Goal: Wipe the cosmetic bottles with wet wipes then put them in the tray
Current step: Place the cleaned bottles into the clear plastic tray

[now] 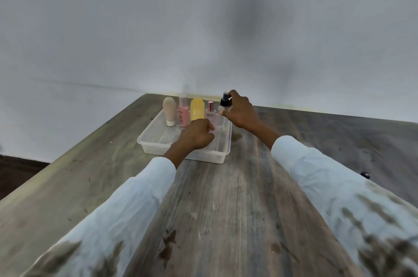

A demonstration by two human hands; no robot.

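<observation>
Over the tray's [158, 145] far right corner, I see right hand [241, 112] fingers pinching the spray bottle [225, 104]; left hand [195, 135] curled, apparently empty — a slip topples the pink bottle [211, 115]

I see four bottles upright along the clear tray's [158, 149] far wall, beige [169, 111], pink [183, 113], yellow [197, 109], small pink [210, 113], and a clear black-topped sprayer [225, 104] above its right corner.
</observation>
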